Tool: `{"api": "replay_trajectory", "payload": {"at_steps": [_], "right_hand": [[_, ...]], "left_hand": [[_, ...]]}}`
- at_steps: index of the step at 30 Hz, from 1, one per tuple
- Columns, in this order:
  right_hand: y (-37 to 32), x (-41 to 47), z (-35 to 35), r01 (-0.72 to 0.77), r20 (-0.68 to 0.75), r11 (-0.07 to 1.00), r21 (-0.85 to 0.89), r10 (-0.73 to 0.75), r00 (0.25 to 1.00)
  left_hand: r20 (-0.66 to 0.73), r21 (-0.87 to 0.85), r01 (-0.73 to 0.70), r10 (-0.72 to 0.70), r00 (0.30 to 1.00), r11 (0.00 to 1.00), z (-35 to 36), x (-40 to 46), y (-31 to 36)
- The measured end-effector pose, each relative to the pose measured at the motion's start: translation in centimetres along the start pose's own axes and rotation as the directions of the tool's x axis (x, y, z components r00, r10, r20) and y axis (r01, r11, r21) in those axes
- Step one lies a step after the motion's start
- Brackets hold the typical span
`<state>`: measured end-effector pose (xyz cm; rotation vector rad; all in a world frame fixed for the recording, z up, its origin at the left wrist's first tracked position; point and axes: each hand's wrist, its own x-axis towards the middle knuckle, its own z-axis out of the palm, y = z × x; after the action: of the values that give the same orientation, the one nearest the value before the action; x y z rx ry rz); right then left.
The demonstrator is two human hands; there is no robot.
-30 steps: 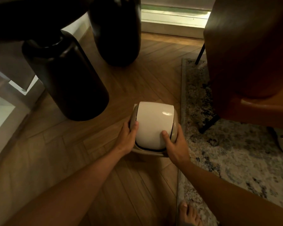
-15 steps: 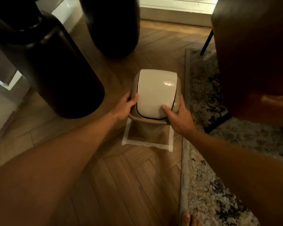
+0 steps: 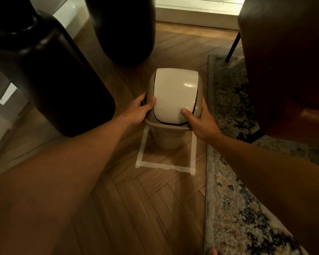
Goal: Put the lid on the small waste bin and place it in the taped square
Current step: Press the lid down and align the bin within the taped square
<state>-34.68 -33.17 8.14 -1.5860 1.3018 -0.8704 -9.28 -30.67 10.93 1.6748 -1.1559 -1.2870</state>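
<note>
The small beige waste bin (image 3: pixel 168 138) stands inside the white taped square (image 3: pixel 166 166) on the wooden floor, toward its far side. A cream swing lid (image 3: pixel 175 94) sits on top of the bin. My left hand (image 3: pixel 139 112) grips the lid's left rim, thumb on the cream flap. My right hand (image 3: pixel 201 121) holds the right rim, thumb pressing the flap's near corner. The far edge of the tape is hidden behind the bin.
Two tall dark vases (image 3: pixel 50 74) (image 3: pixel 122 28) stand left and behind the bin. A patterned rug (image 3: pixel 234 208) runs along the right, with a brown leather chair (image 3: pixel 287 67) on it. A toe (image 3: pixel 212 252) shows at the bottom edge.
The bin has moved away from me and down into the taped square, with both hands still holding its lid. More of the tape's near side now shows.
</note>
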Motion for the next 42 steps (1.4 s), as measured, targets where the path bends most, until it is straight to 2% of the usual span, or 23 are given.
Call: {"api": "replay_trajectory", "payload": {"at_steps": [7, 10, 13, 21, 27, 37, 42], "right_hand": [[-0.9, 0.1, -1.7, -0.004, 0.148, 0.996, -0.088, 0.017, 0.989], [-1.5, -0.2, -2.1, 0.027, 0.136, 0.988, -0.152, -0.006, 0.991], [-1.5, -0.6, -1.8, 0.035, 0.157, 0.989, -0.141, -0.012, 0.988], [-0.3, -1.4, -2.1, -0.021, 0.129, 0.989, -0.148, 0.041, 0.991], [-0.6, -0.9, -2.7, -0.084, 0.192, 0.989, -0.121, 0.107, 0.976], [-0.9, -3.1, -3.0, -0.113, 0.219, 0.987, -0.117, 0.137, 0.966], [-0.8, -4.5, -3.0, -0.122, 0.233, 0.986, -0.113, 0.146, 0.962]], "left_hand": [[-0.085, 0.173, -0.087, 0.103, 0.991, 0.981, 1.2, -1.5, -0.4], [-0.031, 0.192, -0.069, 0.077, 0.997, 0.979, 1.4, -2.5, -1.2], [0.023, 0.241, -0.127, 0.126, 0.992, 0.962, 1.3, -2.7, -1.7], [-0.042, 0.312, -0.127, 0.147, 0.988, 0.941, 0.3, -2.7, -1.8], [-0.023, 0.295, -0.063, 0.073, 0.997, 0.953, 0.0, -2.9, -0.8], [-0.013, 0.388, 0.014, -0.010, 1.000, 0.922, 0.1, -5.3, -0.3], [-0.005, 0.395, 0.007, -0.006, 1.000, 0.919, 0.3, -6.9, -0.1]]}}
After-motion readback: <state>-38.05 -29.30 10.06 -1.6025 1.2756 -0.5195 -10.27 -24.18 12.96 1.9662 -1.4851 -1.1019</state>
